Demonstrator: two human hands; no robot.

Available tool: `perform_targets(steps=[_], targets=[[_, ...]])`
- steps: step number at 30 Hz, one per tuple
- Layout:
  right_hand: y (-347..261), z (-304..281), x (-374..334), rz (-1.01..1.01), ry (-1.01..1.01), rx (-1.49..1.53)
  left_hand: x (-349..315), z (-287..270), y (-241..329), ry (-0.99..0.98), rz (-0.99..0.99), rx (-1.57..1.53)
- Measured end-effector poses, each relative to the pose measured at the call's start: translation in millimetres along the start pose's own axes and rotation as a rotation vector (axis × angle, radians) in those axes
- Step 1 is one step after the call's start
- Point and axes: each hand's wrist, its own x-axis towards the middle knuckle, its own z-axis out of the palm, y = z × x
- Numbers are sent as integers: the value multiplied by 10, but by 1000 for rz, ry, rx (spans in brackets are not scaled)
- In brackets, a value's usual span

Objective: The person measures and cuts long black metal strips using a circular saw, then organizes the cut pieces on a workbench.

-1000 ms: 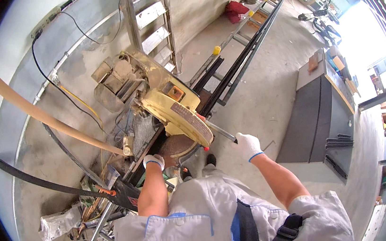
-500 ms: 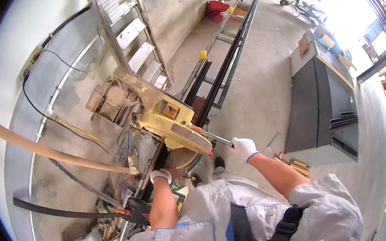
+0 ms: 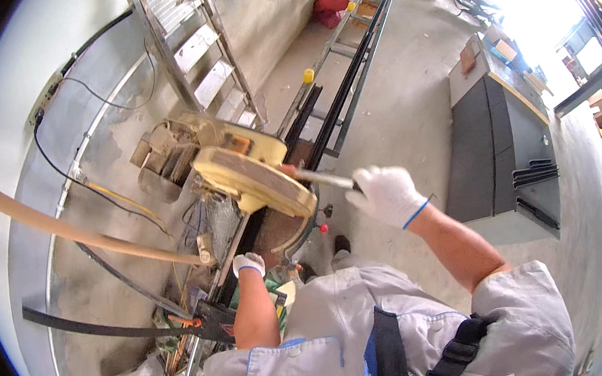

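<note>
While the right hand [image 3: 389, 196] grips the handle [image 3: 330, 179], its long axis pointing down-right from the yellow saw [image 3: 260, 183], the left hand's [image 3: 249, 264] hold on the dark bar [image 3: 249, 232] is unclear.

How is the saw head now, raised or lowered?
Raised: the right hand on its handle looks larger and nearer than a second ago.

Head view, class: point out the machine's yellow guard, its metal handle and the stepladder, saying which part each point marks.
Yellow guard [image 3: 252, 182]: head view, middle of its curved side.
Metal handle [image 3: 323, 178]: head view, on its bare shaft.
Stepladder [image 3: 197, 48]: head view, on a tread.
</note>
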Motion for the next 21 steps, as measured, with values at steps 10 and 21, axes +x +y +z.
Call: perform_targets(steps=[10, 21], targets=[[-605, -942, 1057, -211, 555, 231, -906, -396, -812, -200, 65, 180], [1908, 1097, -1300, 338, -747, 600, -2311, 703, -2853, -777, 344, 1168]])
